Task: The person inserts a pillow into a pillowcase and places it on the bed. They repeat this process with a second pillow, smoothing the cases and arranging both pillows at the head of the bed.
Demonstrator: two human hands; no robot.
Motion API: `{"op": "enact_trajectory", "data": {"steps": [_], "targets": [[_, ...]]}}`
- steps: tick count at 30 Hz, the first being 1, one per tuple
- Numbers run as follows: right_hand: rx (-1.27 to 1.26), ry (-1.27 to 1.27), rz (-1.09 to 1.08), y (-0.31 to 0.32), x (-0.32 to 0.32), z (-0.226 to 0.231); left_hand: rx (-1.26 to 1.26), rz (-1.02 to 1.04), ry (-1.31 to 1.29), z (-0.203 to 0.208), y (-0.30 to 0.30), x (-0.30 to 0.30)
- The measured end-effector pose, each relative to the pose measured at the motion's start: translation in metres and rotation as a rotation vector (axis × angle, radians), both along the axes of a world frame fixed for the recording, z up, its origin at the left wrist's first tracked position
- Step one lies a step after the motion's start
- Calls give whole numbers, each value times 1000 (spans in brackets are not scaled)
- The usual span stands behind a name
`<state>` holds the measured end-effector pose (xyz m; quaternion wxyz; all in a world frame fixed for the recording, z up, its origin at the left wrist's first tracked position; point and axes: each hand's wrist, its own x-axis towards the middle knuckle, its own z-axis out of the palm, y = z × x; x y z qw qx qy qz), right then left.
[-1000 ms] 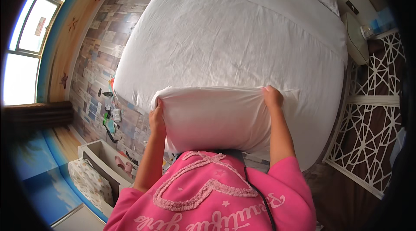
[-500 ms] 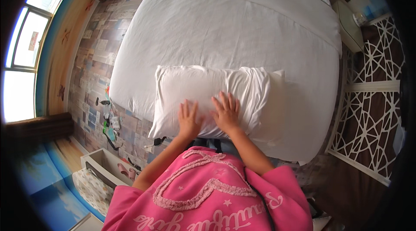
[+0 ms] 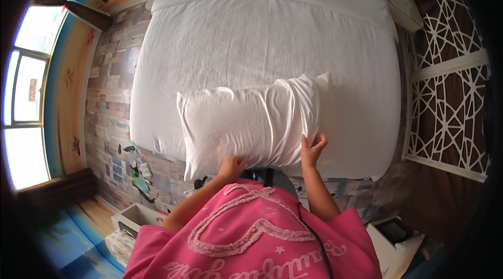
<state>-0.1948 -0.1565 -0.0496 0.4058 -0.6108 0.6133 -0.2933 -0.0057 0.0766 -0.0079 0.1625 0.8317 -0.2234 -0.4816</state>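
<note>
A white pillow (image 3: pixel 326 98) lies crosswise near the front edge of the bed, most of it inside a white pillowcase (image 3: pixel 230 122). The case is bunched in folds toward the right, where the pillow's bare end sticks out. My right hand (image 3: pixel 313 149) pinches the bunched cloth at the near right part of the case. My left hand (image 3: pixel 232 168) is closed at the case's near edge, left of the middle; its fingertips are partly hidden against the cloth.
The bed (image 3: pixel 262 27) has a smooth white sheet. Small litter (image 3: pixel 140 171) lies on the patchwork floor (image 3: pixel 107 137) at left. An open white drawer (image 3: pixel 139 216) stands at lower left. A white lattice screen (image 3: pixel 445 106) is at right, with a bedside cabinet (image 3: pixel 398 4) beyond it.
Both hands were spread flat on the pillowcase. My right hand has moved right and taken hold of the bunched cloth; my left has drawn back to the near edge and closed. The view has shifted.
</note>
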Motion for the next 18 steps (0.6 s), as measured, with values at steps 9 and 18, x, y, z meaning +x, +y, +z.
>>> {"op": "enact_trajectory", "data": {"steps": [9, 18], "targets": [[710, -60, 296, 63, -20, 10, -221, 766, 713, -115, 56, -37], [619, -377, 391, 38, 16, 39, -500, 1621, 863, -26, -40, 14]]}}
